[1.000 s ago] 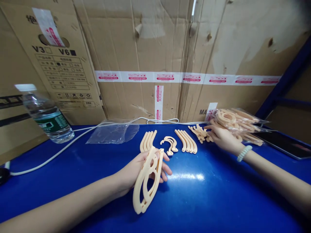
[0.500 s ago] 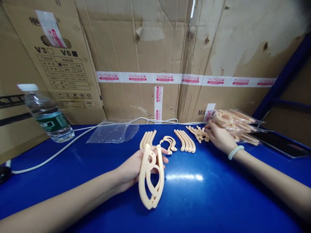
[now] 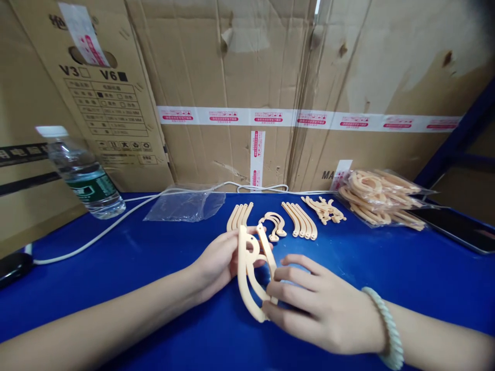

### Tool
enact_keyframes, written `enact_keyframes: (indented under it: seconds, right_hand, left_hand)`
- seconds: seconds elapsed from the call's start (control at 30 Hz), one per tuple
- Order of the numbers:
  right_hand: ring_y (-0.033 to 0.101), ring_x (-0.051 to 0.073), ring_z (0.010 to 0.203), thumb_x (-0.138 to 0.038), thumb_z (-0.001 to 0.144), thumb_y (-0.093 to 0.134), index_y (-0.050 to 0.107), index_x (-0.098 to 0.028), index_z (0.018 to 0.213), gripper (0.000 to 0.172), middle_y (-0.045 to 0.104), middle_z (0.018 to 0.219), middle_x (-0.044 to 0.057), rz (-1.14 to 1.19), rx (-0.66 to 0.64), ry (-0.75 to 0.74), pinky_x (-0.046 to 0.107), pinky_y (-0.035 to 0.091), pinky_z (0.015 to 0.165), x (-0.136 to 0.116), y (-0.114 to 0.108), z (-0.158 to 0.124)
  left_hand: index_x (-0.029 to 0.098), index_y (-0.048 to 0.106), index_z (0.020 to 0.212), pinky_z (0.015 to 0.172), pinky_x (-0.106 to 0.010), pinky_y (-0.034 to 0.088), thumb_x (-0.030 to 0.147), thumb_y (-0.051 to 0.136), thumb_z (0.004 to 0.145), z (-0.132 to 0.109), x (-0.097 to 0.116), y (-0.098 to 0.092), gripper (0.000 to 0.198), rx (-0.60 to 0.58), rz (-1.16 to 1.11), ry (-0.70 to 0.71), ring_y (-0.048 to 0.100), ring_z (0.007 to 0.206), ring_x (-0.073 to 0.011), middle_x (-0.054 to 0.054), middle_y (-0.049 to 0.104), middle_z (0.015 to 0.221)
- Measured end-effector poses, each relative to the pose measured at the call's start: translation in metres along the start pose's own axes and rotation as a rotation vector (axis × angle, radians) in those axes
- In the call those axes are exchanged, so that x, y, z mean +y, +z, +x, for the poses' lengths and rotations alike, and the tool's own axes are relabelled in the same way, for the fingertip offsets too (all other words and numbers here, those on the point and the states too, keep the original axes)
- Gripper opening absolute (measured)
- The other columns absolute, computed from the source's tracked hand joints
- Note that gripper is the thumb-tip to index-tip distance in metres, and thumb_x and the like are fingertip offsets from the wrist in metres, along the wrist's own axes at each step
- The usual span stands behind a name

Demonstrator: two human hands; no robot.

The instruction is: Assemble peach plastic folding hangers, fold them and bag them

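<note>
A cream plastic folding hanger (image 3: pixel 244 281), with two curved arms and a hook folded between them, is tilted over the blue table. My left hand (image 3: pixel 220 263) grips its upper part from behind, fingers wrapped round it. My right hand (image 3: pixel 325 304), with a beaded bracelet on the wrist, has its bent fingers on the lower right end of the hanger. Whether those fingers also pinch a small piece is hidden. Behind the hanger lie loose hooks (image 3: pixel 275 222), a left row of curved arms (image 3: pixel 240 216), a right row of curved arms (image 3: pixel 299 220) and a heap of small connector pieces (image 3: pixel 325 208).
Bagged hanger parts (image 3: pixel 381 198) are stacked at the back right, beside a dark phone (image 3: pixel 458 229). An empty clear bag (image 3: pixel 183 203) and a white cable (image 3: pixel 96 234) lie at the back left, near a water bottle (image 3: pixel 87 178). Cardboard (image 3: pixel 216 154) walls the back.
My right hand has come from the heap of small pieces to the lower end of the hanger. The hanger's right arm now angles further outward. The view has shifted slightly.
</note>
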State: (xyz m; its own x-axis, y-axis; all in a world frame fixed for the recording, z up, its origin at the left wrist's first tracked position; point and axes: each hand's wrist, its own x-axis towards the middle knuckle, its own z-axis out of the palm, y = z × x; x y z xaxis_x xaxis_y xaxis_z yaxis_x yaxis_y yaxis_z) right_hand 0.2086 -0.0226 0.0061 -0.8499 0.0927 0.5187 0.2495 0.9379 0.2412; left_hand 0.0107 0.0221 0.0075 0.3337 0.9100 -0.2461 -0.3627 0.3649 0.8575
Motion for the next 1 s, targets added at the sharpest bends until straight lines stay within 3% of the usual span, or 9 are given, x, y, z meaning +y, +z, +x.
enact_keyframes:
  seconds: [0.07, 0.13, 0.23, 0.33, 0.57, 0.77, 1.0]
  right_hand:
    - [0.059, 0.019, 0.094, -0.012, 0.095, 0.050, 0.068, -0.014, 0.100, 0.019, 0.070, 0.097, 0.006, 0.002, -0.026, 0.045, 0.040, 0.044, 0.096, 0.005, 0.000, -0.003]
    - [0.059, 0.019, 0.094, -0.012, 0.095, 0.049, 0.068, -0.015, 0.101, 0.020, 0.070, 0.097, 0.006, -0.001, -0.039, 0.062, 0.041, 0.045, 0.095, 0.008, -0.001, -0.005]
    - [0.059, 0.019, 0.094, -0.011, 0.095, 0.049, 0.068, -0.015, 0.101, 0.021, 0.070, 0.093, 0.006, -0.031, -0.023, 0.071, 0.042, 0.047, 0.093, 0.008, -0.001, -0.005]
    - [0.060, 0.019, 0.094, -0.011, 0.094, 0.050, 0.069, -0.017, 0.097, 0.020, 0.070, 0.088, 0.005, -0.078, 0.011, 0.074, 0.042, 0.047, 0.094, 0.008, -0.001, -0.005]
    - [0.062, 0.018, 0.091, -0.010, 0.095, 0.045, 0.068, -0.016, 0.089, 0.024, 0.070, 0.084, 0.004, -0.091, 0.025, 0.081, 0.041, 0.044, 0.096, 0.009, 0.001, -0.009]
    - [0.058, 0.020, 0.087, -0.008, 0.095, 0.042, 0.066, -0.014, 0.087, 0.026, 0.069, 0.085, 0.006, -0.220, 0.002, 0.117, 0.046, 0.036, 0.102, 0.009, 0.003, -0.013]
    - [0.054, 0.022, 0.082, -0.010, 0.097, 0.034, 0.060, -0.014, 0.080, 0.032, 0.060, 0.080, 0.007, -0.281, -0.129, 0.283, 0.041, 0.038, 0.092, 0.014, 0.000, -0.011]
  left_hand:
    - [0.009, 0.066, 0.098, 0.072, -0.032, 0.057, 0.031, 0.045, 0.098, -0.002, 0.002, 0.003, 0.031, 0.000, -0.091, -0.018, 0.066, 0.067, -0.0178, -0.011, 0.070, 0.077]
    - [0.010, 0.066, 0.100, 0.077, -0.034, 0.056, 0.042, 0.049, 0.096, -0.004, 0.001, 0.005, 0.037, -0.052, -0.075, 0.004, 0.067, 0.072, -0.0193, -0.011, 0.070, 0.081]
    - [0.012, 0.065, 0.098, 0.077, -0.029, 0.054, 0.032, 0.072, 0.081, -0.009, -0.005, 0.007, 0.027, -0.096, 0.176, 0.107, 0.067, 0.077, -0.0189, -0.008, 0.071, 0.085]
    - [0.013, 0.065, 0.097, 0.072, -0.026, 0.053, 0.020, 0.074, 0.076, -0.013, -0.010, 0.008, 0.023, -0.133, 0.379, 0.170, 0.067, 0.074, -0.0172, -0.004, 0.072, 0.079]
    - [0.015, 0.062, 0.110, 0.072, -0.027, 0.053, 0.021, 0.064, 0.082, -0.011, -0.015, 0.007, 0.030, -0.154, 0.394, 0.207, 0.067, 0.073, -0.0154, -0.007, 0.073, 0.100]
    - [0.013, 0.065, 0.093, 0.074, -0.029, 0.053, 0.031, 0.062, 0.085, -0.013, -0.014, 0.006, 0.020, -0.124, 0.462, 0.228, 0.067, 0.077, -0.0196, -0.006, 0.074, 0.083]
    - [0.013, 0.064, 0.080, 0.075, -0.029, 0.053, 0.043, 0.057, 0.091, -0.016, -0.018, 0.006, 0.033, -0.089, 0.455, 0.281, 0.066, 0.075, -0.0186, -0.005, 0.069, 0.077]
